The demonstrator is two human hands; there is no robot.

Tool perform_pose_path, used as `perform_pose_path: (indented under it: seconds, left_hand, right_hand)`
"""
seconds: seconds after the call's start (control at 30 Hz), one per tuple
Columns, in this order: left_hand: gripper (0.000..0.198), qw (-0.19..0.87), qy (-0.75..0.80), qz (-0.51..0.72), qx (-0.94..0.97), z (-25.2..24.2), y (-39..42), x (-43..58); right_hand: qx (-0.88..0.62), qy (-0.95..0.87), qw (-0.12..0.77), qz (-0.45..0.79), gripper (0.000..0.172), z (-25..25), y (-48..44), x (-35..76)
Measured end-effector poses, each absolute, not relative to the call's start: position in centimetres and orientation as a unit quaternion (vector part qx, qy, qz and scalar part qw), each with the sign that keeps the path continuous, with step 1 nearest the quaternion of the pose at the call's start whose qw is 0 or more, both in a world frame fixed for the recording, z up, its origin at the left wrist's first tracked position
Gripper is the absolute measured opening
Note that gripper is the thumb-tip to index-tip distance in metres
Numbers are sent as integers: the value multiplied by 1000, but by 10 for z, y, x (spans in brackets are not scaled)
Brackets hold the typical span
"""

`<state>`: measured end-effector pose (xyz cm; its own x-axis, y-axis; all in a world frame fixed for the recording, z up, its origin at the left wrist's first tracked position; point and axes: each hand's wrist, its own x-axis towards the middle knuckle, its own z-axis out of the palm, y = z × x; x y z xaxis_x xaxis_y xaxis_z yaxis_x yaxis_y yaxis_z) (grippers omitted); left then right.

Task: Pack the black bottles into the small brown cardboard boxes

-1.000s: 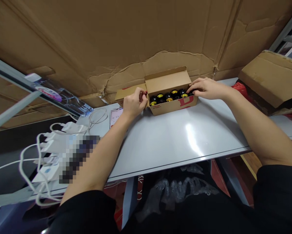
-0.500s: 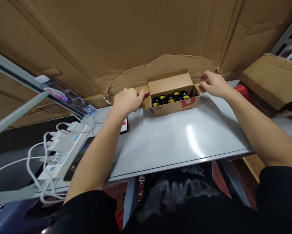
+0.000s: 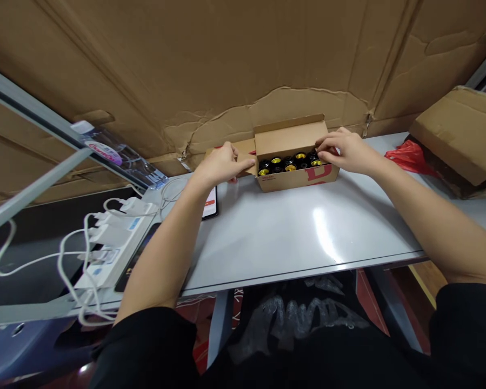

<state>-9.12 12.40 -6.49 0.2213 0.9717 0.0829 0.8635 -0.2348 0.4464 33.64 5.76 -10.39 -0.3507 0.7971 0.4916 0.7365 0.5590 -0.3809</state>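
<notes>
A small cardboard box (image 3: pixel 293 181) with red print stands on the grey table, its back lid flap (image 3: pixel 291 136) raised. Inside are several black bottle-like items (image 3: pixel 290 162) with yellow, ring-like tops. My left hand (image 3: pixel 222 163) is at the box's left end, thumb against the left side flap (image 3: pixel 248 167) and fingers curled behind it. At the opposite end my right hand (image 3: pixel 344 151) bends its fingers over the box's right edge, thumb beneath. The right side flap is hidden by this hand.
A phone (image 3: pixel 211 202) lies under my left forearm. Left of it are a white power strip (image 3: pixel 113 243) with cables, a dark phone (image 3: pixel 139 256) and a water bottle (image 3: pixel 121 156). At right sit a red plastic bag (image 3: pixel 408 156) and a larger carton (image 3: pixel 457 135).
My right hand has moved inward from beside the right flap to over the box's right end. My left hand has shifted slightly toward the box, its thumb now at the left flap.
</notes>
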Motion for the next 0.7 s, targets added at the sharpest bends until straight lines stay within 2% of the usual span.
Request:
perform_pose_path:
  seconds: [0.1, 0.13, 0.17, 0.27, 0.33, 0.4, 0.47, 0.53, 0.6, 0.63, 0.7]
  left_hand:
    - [25, 190, 551, 244, 775, -64, 119, -84]
    - [19, 194, 521, 259, 790, -65, 117, -80]
    - [18, 186, 487, 265, 811, -66, 115, -75]
    - [20, 129, 412, 228, 873, -70, 112, -64]
    - [17, 121, 403, 195, 886, -73, 112, -61]
    - [15, 130, 414, 189, 881, -77, 114, -61]
    - [23, 131, 431, 207, 869, -81, 118, -63]
    - [46, 126, 444, 242, 853, -86, 123, -65]
    - [66, 110, 449, 283, 840, -87, 127, -68]
    - [68, 101, 448, 300, 836, -86, 129, -70]
    - [58, 93, 441, 319, 834, -79, 132, -74]
  right_hand:
    - [-449, -838, 307, 33, 27, -108, 63, 341]
    - [-458, -832, 312, 23, 28, -109, 64, 343]
    - [-474, -820, 320, 13, 36, -112, 65, 345]
    - [-539, -769, 343, 14, 92, -120, 70, 353]
    - [-571, -745, 338, 73, 123, -127, 76, 357]
    - [-575, -732, 337, 139, 140, -132, 81, 358]
    - [-556, -732, 360, 160, 152, -134, 84, 356]
    - [-531, -738, 394, 134, 160, -130, 81, 351]
    - [-519, -739, 418, 98, 159, -122, 73, 345]
    - [-519, -739, 421, 85, 155, -116, 68, 342]
    - [-516, -744, 419, 72, 140, -106, 59, 339]
